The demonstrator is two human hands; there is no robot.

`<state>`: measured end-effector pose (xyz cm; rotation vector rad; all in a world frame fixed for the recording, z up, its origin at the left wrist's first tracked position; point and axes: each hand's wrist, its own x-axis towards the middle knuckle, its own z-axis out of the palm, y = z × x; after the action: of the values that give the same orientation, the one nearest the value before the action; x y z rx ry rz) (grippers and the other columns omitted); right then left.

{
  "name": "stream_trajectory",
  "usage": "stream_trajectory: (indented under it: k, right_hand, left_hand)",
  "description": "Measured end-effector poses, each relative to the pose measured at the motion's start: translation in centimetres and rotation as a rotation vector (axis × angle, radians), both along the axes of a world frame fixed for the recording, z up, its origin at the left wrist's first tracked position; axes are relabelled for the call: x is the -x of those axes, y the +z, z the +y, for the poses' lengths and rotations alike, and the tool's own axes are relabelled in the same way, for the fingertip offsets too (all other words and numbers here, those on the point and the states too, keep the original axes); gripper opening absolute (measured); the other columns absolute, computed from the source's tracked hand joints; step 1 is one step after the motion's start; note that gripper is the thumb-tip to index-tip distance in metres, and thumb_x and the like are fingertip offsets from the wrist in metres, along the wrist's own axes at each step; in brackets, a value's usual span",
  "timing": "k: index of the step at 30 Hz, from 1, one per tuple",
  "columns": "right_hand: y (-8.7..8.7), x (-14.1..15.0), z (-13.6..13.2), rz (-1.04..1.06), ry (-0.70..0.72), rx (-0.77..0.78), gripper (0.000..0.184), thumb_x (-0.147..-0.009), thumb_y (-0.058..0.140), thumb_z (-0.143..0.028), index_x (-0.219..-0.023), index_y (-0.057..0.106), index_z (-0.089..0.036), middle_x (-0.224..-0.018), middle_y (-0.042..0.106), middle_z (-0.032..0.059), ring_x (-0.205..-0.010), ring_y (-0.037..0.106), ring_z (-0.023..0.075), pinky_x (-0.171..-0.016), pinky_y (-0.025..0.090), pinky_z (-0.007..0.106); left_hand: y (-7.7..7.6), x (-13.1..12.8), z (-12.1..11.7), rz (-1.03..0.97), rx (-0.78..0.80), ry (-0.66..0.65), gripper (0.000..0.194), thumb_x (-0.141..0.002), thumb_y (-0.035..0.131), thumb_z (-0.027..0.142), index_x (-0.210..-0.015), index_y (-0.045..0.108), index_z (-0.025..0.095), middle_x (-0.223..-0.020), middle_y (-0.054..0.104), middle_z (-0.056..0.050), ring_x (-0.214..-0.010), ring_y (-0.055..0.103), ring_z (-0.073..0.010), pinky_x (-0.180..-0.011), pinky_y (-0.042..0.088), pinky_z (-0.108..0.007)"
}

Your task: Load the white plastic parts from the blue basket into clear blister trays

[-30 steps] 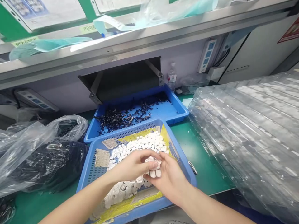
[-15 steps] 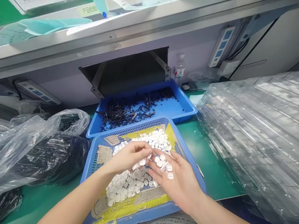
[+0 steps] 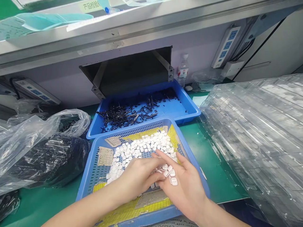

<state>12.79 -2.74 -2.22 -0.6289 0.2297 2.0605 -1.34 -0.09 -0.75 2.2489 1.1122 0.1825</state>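
Observation:
My right hand [image 3: 186, 186] lies palm up over the blue basket [image 3: 82, 179], with several small white square plastic caps [image 3: 170, 172] resting in its palm. My left hand [image 3: 142, 173] reaches across from the left, its fingers curled and its thumb and index finger closed at the edge of those caps. White shows between these fingertips; how many caps they hold is hidden. Beneath both hands, a loose heap of white caps [image 3: 142, 145] covers much of the basket floor, which has yellow and tan tape on it.
Behind the basket, a blue tray [image 3: 187, 104] holds thin black plastic parts [image 3: 118, 118]. Clear bags of black pieces [image 3: 52, 157] lie at left. Stacked clear plastic trays [image 3: 255, 132] lean in from the right. A water bottle [image 3: 183, 71] stands by the wall, under a metal-edged shelf [image 3: 132, 31].
My left hand has moved right and down, from the right hand's fingertips to the caps in its palm. The right hand stays nearly in place, palm up.

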Motion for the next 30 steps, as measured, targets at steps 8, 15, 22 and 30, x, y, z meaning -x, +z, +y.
stream_trajectory:
  k: [8, 15, 22, 30]
  right_hand:
    - [0.1, -0.1, 0.0, 0.052, -0.020, -0.020, 0.046, -0.079, 0.041, -0.043, -0.105, 0.059, -0.009, -0.106, 0.055, 0.0133, -0.086, 0.053, 0.0181, -0.073, 0.041, 0.028]
    - [0.0, 0.1, 0.1, 0.009, -0.056, -0.097, 0.041, -0.078, 0.042, -0.038, -0.094, 0.062, -0.006, -0.093, 0.057, 0.0144, -0.086, 0.052, 0.0197, -0.079, 0.042, 0.033]
    - [-0.6, 0.2, -0.3, -0.468, 0.007, -0.224, 0.017, -0.067, 0.066, -0.026, -0.079, 0.059, -0.016, -0.060, 0.048, -0.0027, -0.049, 0.040, 0.0051, -0.043, 0.033, 0.015]
    - [-0.1, 0.4, -0.5, -1.037, 0.314, -0.603, 0.040, -0.063, 0.068, -0.030, -0.100, 0.056, -0.023, -0.063, 0.050, -0.0036, -0.052, 0.042, 0.0087, -0.049, 0.034, 0.021]
  left_hand:
    - [0.5, 0.3, 0.3, -0.024, 0.006, 0.025, 0.014, -0.083, 0.045, 0.028, -0.091, 0.053, 0.020, -0.075, 0.060, 0.001, -0.059, 0.052, -0.0105, -0.052, 0.034, -0.021]
    - [1.6, 0.1, 0.9, -0.308, 0.309, 0.193, 0.018, -0.079, 0.052, 0.029, -0.096, 0.054, 0.025, -0.082, 0.060, 0.002, -0.070, 0.054, -0.0108, -0.061, 0.042, -0.021]
    - [0.5, 0.0, 1.5, -0.645, 0.954, 0.423, 0.034, -0.075, 0.051, 0.050, -0.079, 0.046, 0.017, -0.057, 0.050, 0.003, -0.035, 0.039, -0.0045, -0.024, 0.023, -0.010]
    - [0.4, 0.1, 1.1, -0.616, 0.887, 0.422, 0.035, -0.079, 0.041, 0.054, -0.088, 0.042, 0.020, -0.056, 0.048, 0.003, -0.037, 0.039, -0.0049, -0.024, 0.024, -0.008]
